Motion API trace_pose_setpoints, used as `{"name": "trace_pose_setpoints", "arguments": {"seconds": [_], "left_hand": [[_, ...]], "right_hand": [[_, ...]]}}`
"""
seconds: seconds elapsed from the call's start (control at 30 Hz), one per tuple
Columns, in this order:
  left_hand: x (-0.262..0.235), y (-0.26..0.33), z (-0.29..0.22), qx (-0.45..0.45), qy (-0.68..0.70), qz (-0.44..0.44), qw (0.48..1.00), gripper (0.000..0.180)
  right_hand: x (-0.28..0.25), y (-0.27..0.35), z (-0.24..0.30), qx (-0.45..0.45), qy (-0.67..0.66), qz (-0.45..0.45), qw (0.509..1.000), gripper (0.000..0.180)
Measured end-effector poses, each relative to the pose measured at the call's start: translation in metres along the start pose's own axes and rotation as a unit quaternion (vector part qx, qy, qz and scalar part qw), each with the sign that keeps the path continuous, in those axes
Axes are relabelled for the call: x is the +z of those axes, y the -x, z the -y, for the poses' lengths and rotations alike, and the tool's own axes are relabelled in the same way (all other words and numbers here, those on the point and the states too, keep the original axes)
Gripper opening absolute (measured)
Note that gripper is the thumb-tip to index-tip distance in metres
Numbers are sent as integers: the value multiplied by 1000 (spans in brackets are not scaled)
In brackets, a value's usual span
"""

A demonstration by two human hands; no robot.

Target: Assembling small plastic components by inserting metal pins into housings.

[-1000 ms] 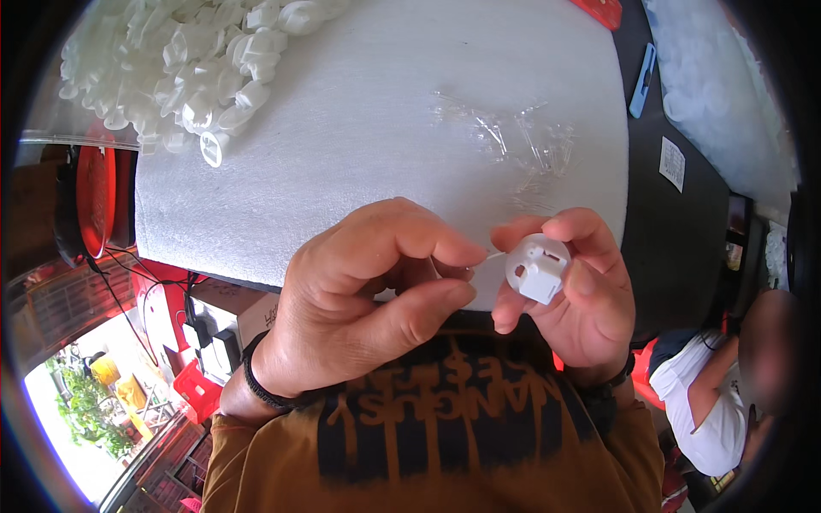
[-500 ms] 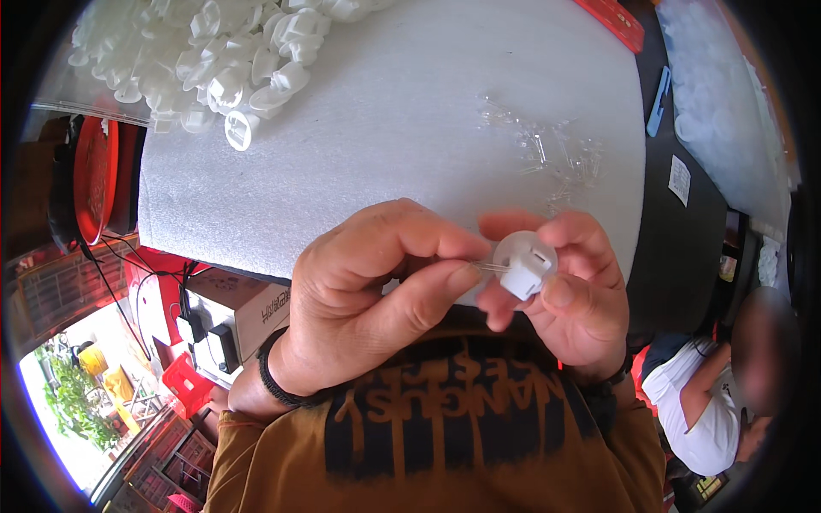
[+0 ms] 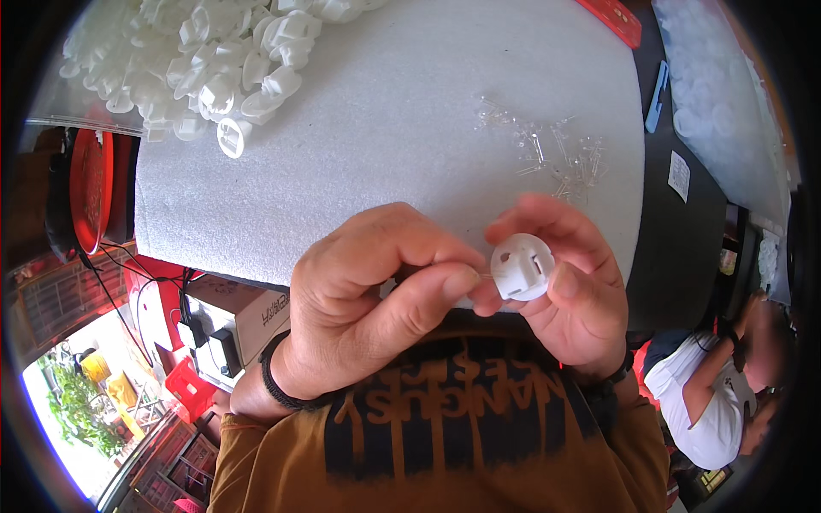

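Note:
Between the thumb and fingers of my right hand is a round white plastic housing with a slot and a small hole in its face, tilted toward me. My left hand is closed in a pinch at the housing's left side. A short length of thin wire legs shows between its fingertips and the housing. They look like the legs of the clear LEDs scattered on the mat beyond my hands. The LED's head is hidden.
A heap of white plastic housings covers the far left of the pale foam mat, with one loose housing at its edge. On the right are a blue strip-like tool, a paper label and a bulging clear bag. Another person sits beyond.
The housing has turned in my right hand, so its slotted face shows more fully. Less of the wire legs shows between it and my left fingertips, which have barely moved.

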State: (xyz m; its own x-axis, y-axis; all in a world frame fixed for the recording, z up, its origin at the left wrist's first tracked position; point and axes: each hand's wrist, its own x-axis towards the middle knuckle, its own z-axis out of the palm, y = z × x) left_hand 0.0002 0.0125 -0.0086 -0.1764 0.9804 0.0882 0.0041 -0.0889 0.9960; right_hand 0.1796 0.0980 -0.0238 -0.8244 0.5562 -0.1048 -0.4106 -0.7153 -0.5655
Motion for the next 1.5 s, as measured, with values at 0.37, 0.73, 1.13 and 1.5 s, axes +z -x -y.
{"name": "trace_pose_setpoints", "arguments": {"seconds": [0.37,0.73,1.13,1.5], "left_hand": [[3,-1,0,40,-36,-25,998,20],[2,-1,-6,46,-68,2,997,13],[6,0,-5,59,-55,-7,997,14],[5,0,-1,45,-42,-4,998,14]], "right_hand": [[-6,0,-7,-59,51,46,996,33],[4,0,-8,-78,122,13,989,25],[1,-2,-8,-90,132,22,987,17],[-3,-4,-11,-78,55,52,994,16]]}}
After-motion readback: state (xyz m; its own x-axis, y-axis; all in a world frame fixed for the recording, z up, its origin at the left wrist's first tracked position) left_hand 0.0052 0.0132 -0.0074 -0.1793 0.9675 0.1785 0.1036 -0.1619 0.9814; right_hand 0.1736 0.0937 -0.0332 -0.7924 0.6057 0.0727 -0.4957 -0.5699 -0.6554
